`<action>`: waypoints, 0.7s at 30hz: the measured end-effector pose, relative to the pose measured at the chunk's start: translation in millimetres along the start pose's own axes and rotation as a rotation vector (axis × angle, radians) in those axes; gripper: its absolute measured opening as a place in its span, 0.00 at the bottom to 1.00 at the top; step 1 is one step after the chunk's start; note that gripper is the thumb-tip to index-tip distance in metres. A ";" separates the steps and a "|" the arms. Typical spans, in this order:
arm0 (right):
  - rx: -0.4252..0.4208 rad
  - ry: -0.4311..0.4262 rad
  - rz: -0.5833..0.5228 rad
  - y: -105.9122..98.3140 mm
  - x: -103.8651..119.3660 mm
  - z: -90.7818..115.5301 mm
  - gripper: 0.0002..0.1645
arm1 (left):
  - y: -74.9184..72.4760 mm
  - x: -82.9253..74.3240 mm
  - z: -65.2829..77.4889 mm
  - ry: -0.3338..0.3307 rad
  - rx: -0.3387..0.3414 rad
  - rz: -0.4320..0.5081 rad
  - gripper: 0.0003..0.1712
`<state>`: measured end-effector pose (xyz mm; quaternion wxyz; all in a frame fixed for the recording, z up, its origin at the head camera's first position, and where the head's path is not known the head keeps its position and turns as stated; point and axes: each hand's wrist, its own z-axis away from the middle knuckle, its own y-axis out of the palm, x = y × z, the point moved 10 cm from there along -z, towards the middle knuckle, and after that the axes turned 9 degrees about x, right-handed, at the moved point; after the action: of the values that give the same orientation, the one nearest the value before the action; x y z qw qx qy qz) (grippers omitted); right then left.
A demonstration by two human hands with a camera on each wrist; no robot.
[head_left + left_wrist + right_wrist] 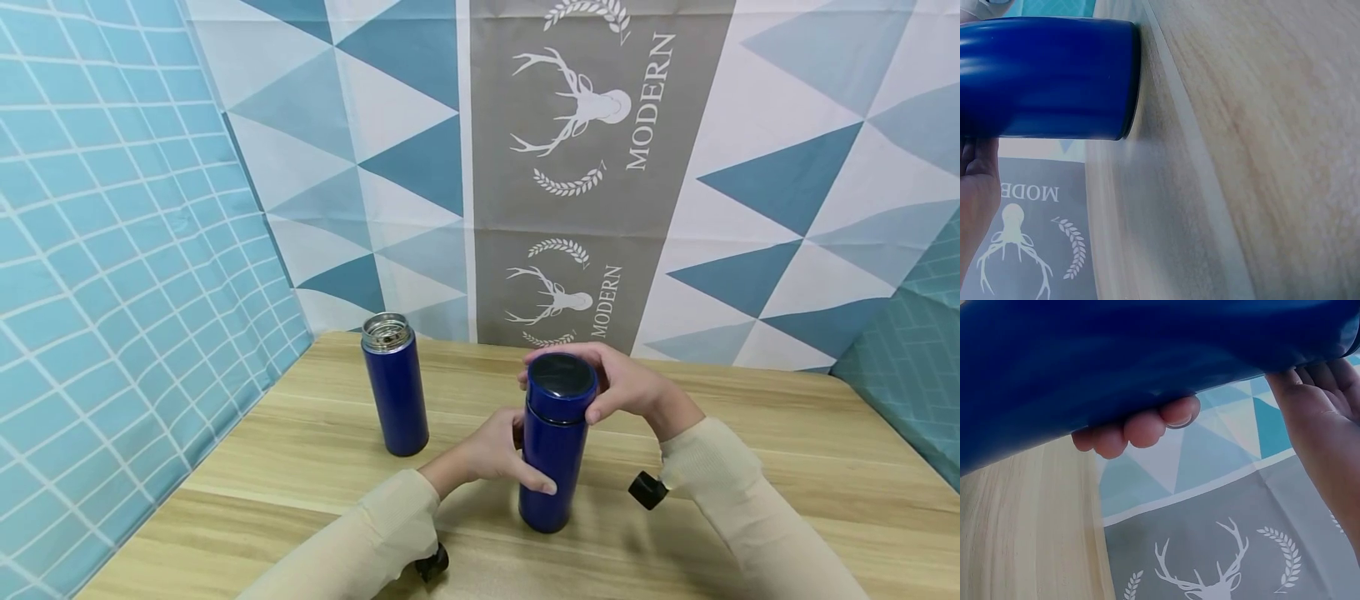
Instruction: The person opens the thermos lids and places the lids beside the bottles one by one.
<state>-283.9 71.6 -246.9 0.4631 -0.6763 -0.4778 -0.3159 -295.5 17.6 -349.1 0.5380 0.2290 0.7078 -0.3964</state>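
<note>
A dark blue thermos flask (pixel 551 467) stands near the middle of the table with its black-topped blue lid (pixel 562 385) on. My left hand (pixel 498 450) grips the flask's body, the thumb lying across its front. Around the lid at the top, my right hand (pixel 618 379) curls its fingers and thumb. Left of these, a second blue thermos flask (pixel 397 396) stands upright without a lid, its steel mouth showing. The left wrist view has the held flask's lower end close up; fingertips (pixel 1144 429) of the left hand show behind the body in the right wrist view.
The wooden table (pixel 300 483) reaches back to a patterned cloth wall (pixel 570 183) with deer prints. A blue tiled sheet (pixel 112 275) borders the left side, and a teal one (pixel 900 367) hangs at the right. Small black devices are strapped under both wrists.
</note>
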 end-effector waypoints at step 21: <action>-0.049 -0.009 -0.016 5.7 6.2 5.5 0.51 | -1.5 0.9 0.7 -0.007 -0.033 -0.026 0.34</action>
<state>-276.6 78.2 -245.4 0.4417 -0.6849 -0.4775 -0.3283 -296.5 16.1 -349.6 0.5390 0.2096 0.7153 -0.3923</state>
